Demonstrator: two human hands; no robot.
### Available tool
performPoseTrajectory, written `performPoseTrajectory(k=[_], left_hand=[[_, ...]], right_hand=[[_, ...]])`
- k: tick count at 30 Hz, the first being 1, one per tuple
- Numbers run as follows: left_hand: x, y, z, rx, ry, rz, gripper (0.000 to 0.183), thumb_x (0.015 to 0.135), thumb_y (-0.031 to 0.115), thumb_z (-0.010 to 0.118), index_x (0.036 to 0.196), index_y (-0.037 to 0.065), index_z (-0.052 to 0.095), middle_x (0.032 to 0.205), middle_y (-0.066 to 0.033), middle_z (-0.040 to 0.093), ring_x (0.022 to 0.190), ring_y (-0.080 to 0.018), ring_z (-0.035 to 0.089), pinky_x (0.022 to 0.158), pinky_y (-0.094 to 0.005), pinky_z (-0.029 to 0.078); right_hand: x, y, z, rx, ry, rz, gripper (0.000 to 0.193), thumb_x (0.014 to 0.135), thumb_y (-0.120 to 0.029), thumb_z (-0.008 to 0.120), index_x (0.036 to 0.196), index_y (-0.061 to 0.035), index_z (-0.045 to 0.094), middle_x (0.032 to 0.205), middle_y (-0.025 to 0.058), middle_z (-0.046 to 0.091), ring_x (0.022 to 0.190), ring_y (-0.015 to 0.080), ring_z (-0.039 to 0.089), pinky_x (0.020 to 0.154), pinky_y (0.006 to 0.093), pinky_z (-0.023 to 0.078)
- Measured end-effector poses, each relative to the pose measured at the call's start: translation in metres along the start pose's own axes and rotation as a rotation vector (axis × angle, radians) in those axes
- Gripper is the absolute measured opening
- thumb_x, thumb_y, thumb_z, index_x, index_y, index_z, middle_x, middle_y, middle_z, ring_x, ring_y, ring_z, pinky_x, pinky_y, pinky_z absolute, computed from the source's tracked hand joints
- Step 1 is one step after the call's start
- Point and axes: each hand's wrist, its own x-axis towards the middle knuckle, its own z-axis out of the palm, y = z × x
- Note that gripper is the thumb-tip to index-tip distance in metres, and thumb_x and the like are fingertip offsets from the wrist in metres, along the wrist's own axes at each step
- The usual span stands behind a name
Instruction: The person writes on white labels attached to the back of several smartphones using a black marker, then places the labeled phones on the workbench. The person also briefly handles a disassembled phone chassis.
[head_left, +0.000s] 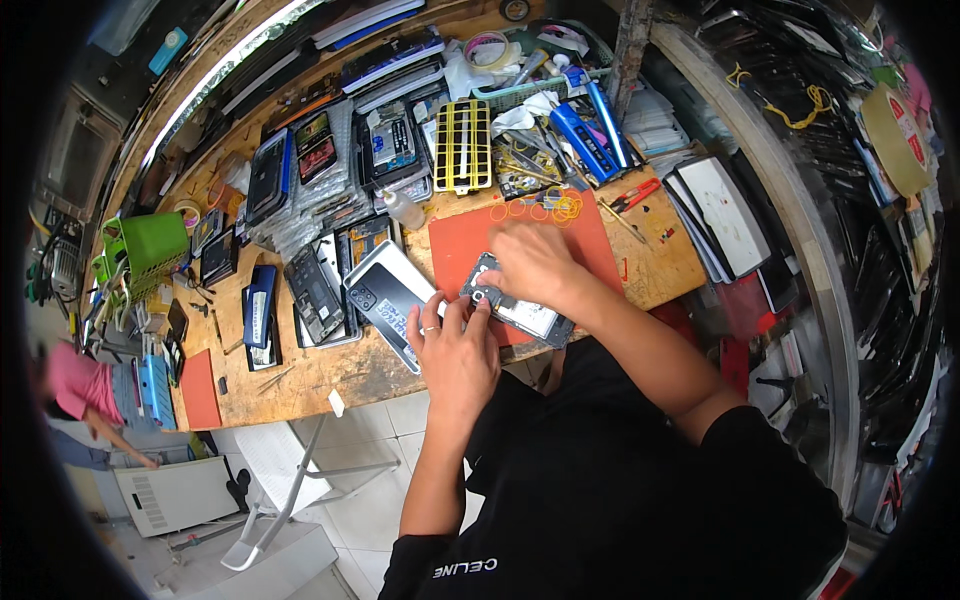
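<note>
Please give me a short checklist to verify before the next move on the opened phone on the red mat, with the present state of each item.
1. Opened phone lies on the red mat: ok.
2. Left hand steadies the phone at its near end: ok.
3. Right hand rests on top of the phone: ok.
4. A tool is held in the fingers: cannot tell, the hands hide it.
5. Loose screws or small parts secured: cannot tell, too small to see.
6. Neighbouring white phone at the mat's left edge is clear of the work: not ok, it lies against the left hand.
</note>
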Motion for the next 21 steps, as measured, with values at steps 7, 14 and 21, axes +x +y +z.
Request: performPoseTrajectory(k=[7,14,21], left_hand=[[-0.005,-0.003,0.005,-0.176,0.123,-0.093,0.030,0.092,0.014,0.072,0.120,0.006,0.073,0.122,-0.0152,0.065,0.127,-0.0367,0.057,0.118,-0.0556,0.031],[0.005,-0.012,-0.019,-1.322,0.199,-0.461,0.026,0.104,0.016,0.070,0.120,-0.004,0.070,0.106,-0.0050,0.073,0.099,-0.0114,0.066,0.087,-0.0284,0.053],[-0.003,0.005,-0.029,-1.467,0.275,-0.539,0.022,0.104,0.013,0.071,0.117,-0.004,0.073,0.104,-0.0055,0.076,0.091,-0.0087,0.067,0.086,-0.0258,0.053]], right_hand=[[-0.009,0.014,0.001,0.619,-0.175,0.059,0.025,0.098,-0.024,0.068,0.099,0.0016,0.069,0.094,0.0226,0.074,0.086,0.0393,0.073,0.079,0.0484,0.055],[-0.043,-0.024,-0.038,0.867,-0.137,-0.168,0.018,0.097,-0.017,0.070,0.101,0.0009,0.067,0.078,0.0153,0.069,0.071,0.0286,0.068,0.068,0.0415,0.052],[-0.059,-0.022,-0.045,1.046,-0.150,-0.129,0.012,0.096,-0.011,0.071,0.102,-0.0018,0.066,0.072,0.0057,0.065,0.064,0.0154,0.061,0.061,0.0338,0.047]])
